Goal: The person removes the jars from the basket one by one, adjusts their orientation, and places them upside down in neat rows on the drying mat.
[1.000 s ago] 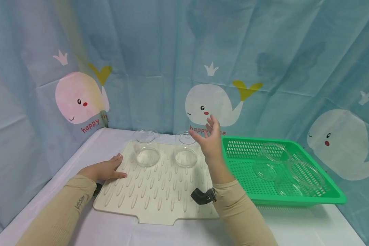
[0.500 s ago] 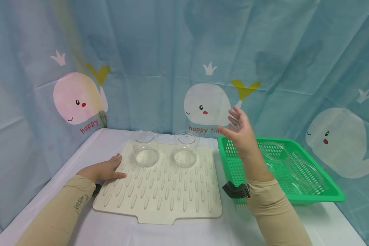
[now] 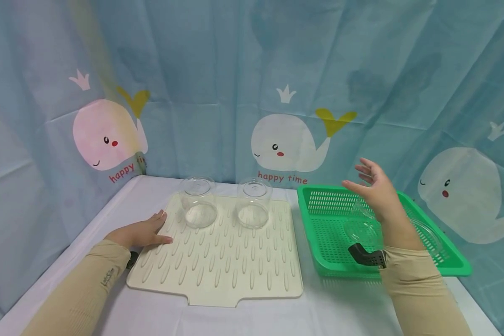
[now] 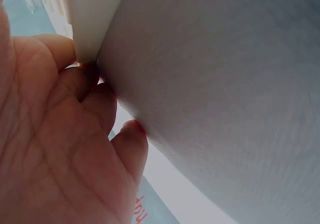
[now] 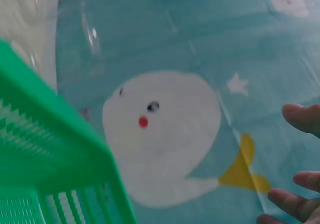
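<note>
Left hand (image 3: 140,232) (fingers relaxed) touches the cream ribbed mat (image 3: 222,280) bearing two clear cups (image 3: 254,203) — right hand (image 3: 378,193), spread and holding nothing, hovers over the green basket (image 3: 340,269) where other cups (image 3: 363,232) lie

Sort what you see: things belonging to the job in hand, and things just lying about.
Likely the job: ribbed mat; two clear containers on it; green basket; clear containers inside.

Apparently just surroundings: whale-print curtain; white cloth; black wrist piece.

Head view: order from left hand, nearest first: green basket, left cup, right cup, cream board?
1. Cream board: touching the left hand
2. Left cup: board's back left
3. Right cup: to its right
4. Green basket: right of board
</note>
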{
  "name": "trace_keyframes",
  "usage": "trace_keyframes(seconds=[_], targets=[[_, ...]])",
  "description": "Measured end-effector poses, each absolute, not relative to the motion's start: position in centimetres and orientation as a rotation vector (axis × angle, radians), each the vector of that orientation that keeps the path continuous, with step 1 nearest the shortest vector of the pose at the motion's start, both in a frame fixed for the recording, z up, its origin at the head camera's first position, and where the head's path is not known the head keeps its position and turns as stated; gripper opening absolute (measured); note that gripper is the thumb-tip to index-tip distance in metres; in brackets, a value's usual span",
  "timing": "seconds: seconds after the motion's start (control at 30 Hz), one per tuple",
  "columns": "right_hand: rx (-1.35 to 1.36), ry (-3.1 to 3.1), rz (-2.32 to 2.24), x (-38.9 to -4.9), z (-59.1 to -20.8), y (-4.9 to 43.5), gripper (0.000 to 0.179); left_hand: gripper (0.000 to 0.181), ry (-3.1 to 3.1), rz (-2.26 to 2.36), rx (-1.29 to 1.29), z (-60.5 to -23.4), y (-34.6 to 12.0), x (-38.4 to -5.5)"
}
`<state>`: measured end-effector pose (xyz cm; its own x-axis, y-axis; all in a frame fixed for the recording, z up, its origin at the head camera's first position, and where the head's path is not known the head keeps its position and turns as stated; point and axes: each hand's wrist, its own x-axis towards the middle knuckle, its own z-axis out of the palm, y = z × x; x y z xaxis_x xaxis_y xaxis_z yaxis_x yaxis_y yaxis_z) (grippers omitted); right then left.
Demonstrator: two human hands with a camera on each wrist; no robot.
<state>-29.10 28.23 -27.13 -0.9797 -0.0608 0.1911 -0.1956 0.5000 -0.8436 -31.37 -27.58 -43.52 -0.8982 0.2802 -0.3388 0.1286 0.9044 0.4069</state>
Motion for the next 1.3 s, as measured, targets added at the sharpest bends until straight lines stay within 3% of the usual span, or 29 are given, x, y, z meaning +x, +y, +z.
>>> trace_keyframes(seconds=[0.47,1.0,1.3], targets=[[0.020,-2.830,1.247,-30.7,-29.9,34.3,0.096,0.113,2.677,0.521,0.298,-43.7,-27.7,-31.4],[-0.208,-3.034,0.858,-31.1,-30.6,36.3,0.103,0.113,2.692,0.502,0.312,-43.8,-27.7,-31.4],[-0.077,-3.190,0.783,-31.6,-30.9,36.1,0.107,0.112,2.694,0.508,0.332,-43.6,-27.6,-31.3]])
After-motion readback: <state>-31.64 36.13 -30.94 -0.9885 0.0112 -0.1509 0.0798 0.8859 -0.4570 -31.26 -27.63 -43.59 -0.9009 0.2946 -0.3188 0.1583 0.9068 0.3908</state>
